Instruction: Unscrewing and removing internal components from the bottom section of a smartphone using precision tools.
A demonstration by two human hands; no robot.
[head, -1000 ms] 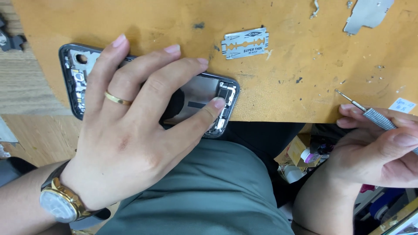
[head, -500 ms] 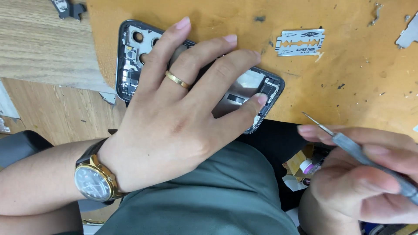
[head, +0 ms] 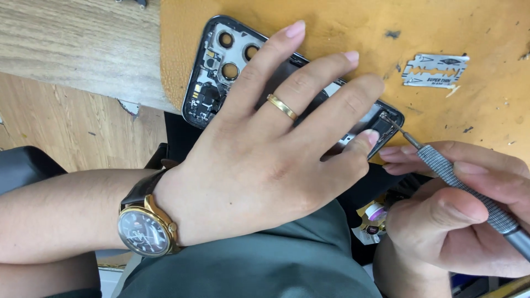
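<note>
The left hand point(head: 259, 165) lies flat, open, pinning the opened phone point(head: 221, 77), while the right hand point(head: 469, 215) grips a screwdriver point(head: 458, 176) at the phone's lower corner, which seems to need steady seating next.

A single head-worn camera looks steeply down and close onto the near edge of the desk point(head: 77, 49) and its orange mat point(head: 342, 22) (no second view shares the scene), with the person's lap below filling the frame's bottom.
</note>
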